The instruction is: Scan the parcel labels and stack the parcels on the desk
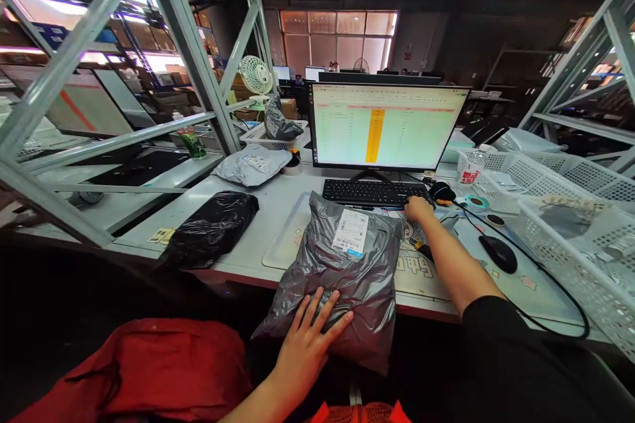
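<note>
A grey plastic mailer bag with a white shipping label lies at the near edge of the desk, partly overhanging it. My left hand rests flat on the bag's near end, fingers spread. My right hand reaches forward to the right end of the black keyboard, fingers curled on the keys. Behind the keyboard stands a monitor with a spreadsheet and an orange column.
A black bag and a grey parcel lie at left on the desk. A black mouse, tape rolls and white mesh baskets sit at right. Metal shelving frames both sides. Red fabric lies below at left.
</note>
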Available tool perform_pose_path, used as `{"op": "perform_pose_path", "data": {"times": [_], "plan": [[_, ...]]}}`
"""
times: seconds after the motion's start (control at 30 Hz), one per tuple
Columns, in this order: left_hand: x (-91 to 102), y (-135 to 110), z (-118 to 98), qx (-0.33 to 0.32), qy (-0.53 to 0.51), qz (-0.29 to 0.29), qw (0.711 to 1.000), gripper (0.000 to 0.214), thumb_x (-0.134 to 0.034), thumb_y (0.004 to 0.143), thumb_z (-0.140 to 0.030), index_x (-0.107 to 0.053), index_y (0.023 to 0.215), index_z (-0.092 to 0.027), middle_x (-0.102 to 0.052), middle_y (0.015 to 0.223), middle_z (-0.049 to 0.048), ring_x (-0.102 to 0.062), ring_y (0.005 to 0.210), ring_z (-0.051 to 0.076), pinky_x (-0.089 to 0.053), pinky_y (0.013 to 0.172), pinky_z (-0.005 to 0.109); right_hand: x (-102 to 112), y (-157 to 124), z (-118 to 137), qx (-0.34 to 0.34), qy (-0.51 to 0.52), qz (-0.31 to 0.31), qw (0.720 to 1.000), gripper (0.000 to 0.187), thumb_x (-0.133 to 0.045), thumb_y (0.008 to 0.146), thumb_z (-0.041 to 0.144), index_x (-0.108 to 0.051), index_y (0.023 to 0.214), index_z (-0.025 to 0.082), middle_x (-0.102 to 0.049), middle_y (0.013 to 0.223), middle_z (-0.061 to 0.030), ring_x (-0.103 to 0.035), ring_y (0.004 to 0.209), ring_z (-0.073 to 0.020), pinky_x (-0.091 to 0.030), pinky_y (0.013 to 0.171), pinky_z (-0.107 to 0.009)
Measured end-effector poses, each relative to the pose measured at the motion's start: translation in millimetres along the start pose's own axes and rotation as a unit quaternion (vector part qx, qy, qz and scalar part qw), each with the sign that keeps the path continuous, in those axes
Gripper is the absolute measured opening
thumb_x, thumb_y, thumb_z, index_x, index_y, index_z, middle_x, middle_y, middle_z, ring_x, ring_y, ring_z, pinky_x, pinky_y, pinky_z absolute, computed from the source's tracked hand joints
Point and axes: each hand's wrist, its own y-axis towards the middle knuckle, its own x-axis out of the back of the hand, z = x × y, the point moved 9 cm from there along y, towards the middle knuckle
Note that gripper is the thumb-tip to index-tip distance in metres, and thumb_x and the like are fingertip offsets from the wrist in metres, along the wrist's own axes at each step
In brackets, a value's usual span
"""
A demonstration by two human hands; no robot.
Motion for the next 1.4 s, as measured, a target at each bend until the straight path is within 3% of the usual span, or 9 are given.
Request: {"op": "perform_pose_path", "data": {"times": [0.43,0.57,0.67,0.8,0.93,1.07,1.17,1.27,1.4], "plan": [[-24.4,-4,-1,0.009,0.015,-0.050,0.999,0.084,-0.073,0.092,-0.024,-0.035,0.161,-0.054,-0.041,0.170,-0.0011,-0.044,0.153,0.034,-0.040,0.122,0.052,11,-6,33,0.085,-0.001,0.002,0.996,0.040,-0.059,0.106,0.029,-0.062,0.142,0.012,-0.065,0.141,-0.0178,-0.064,0.127,-0.0280,-0.052,0.107,-0.044],[-2.7,4,17,0.002,-0.092,-0.109,0.990,0.086,-0.065,0.077,-0.007,-0.051,0.158,-0.034,-0.051,0.163,0.0093,-0.047,0.151,0.035,-0.042,0.122,0.054,11,-49,19,0.130,-0.002,-0.019,0.991,0.046,-0.051,0.105,0.028,-0.059,0.149,0.015,-0.066,0.141,-0.0174,-0.063,0.129,-0.0294,-0.049,0.106,-0.037],[51.0,9,59,0.045,-0.226,-0.172,0.958,0.074,-0.056,0.073,-0.007,-0.063,0.145,-0.022,-0.071,0.139,0.0104,-0.070,0.125,0.028,-0.055,0.109,0.040,-3,-91,-10,0.141,-0.016,-0.023,0.990,0.050,-0.050,0.105,0.033,-0.057,0.151,0.014,-0.067,0.138,-0.0196,-0.065,0.125,-0.0335,-0.049,0.104,-0.041],[121.3,-4,160,0.304,-0.289,-0.318,0.850,0.023,-0.059,0.086,-0.027,-0.076,0.100,-0.019,-0.078,0.087,0.0035,-0.073,0.081,0.024,-0.060,0.078,0.032,-32,-138,-43,0.152,-0.047,-0.020,0.987,0.059,-0.057,0.102,0.038,-0.053,0.155,0.013,-0.061,0.144,-0.0243,-0.061,0.128,-0.0407,-0.049,0.103,-0.049],[123.2,12,208,0.429,-0.313,-0.324,0.783,0.038,-0.049,0.097,-0.047,-0.071,0.094,-0.015,-0.076,0.084,0.0065,-0.070,0.087,0.025,-0.058,0.080,0.034,-45,-157,-57,0.164,-0.053,-0.057,0.983,0.055,-0.051,0.104,0.035,-0.051,0.154,0.011,-0.060,0.144,-0.0247,-0.062,0.125,-0.0375,-0.050,0.101,-0.046],[56.6,46,214,0.485,-0.315,-0.120,0.807,0.043,-0.047,0.097,-0.045,-0.072,0.104,-0.012,-0.079,0.095,0.0115,-0.071,0.101,0.030,-0.058,0.090,0.039,-36,-161,-65,0.166,-0.002,-0.119,0.979,0.048,-0.043,0.105,0.028,-0.056,0.146,0.006,-0.064,0.134,-0.0246,-0.065,0.117,-0.0349,-0.050,0.102,-0.046],[29.5,47,213,0.492,-0.308,-0.040,0.813,0.039,-0.061,0.089,-0.041,-0.074,0.109,-0.010,-0.079,0.101,0.0183,-0.072,0.108,0.038,-0.056,0.095,0.047,-15,-163,-73,0.179,0.069,-0.185,0.964,0.052,-0.036,0.107,0.033,-0.058,0.143,0.005,-0.066,0.130,-0.0240,-0.066,0.115,-0.0347,-0.052,0.102,-0.048],[50.4,49,211,0.471,-0.178,-0.032,0.863,0.059,-0.066,0.089,-0.040,-0.063,0.140,-0.009,-0.068,0.137,0.0275,-0.059,0.133,0.046,-0.046,0.110,0.058,11,-168,-74,0.200,0.122,-0.221,0.947,0.052,-0.038,0.104,0.036,-0.063,0.138,0.007,-0.069,0.124,-0.0220,-0.067,0.113,-0.0353,-0.053,0.102,-0.050],[76.0,102,171,0.279,-0.042,-0.028,0.959,0.069,-0.053,0.102,-0.050,-0.043,0.160,-0.014,-0.039,0.169,0.0184,-0.034,0.156,0.038,-0.032,0.125,0.054,50,-191,-31,0.275,0.186,-0.229,0.915,0.049,-0.043,0.103,0.040,-0.067,0.136,0.013,-0.072,0.122,-0.0182,-0.068,0.113,-0.0323,-0.054,0.101,-0.047]]}}
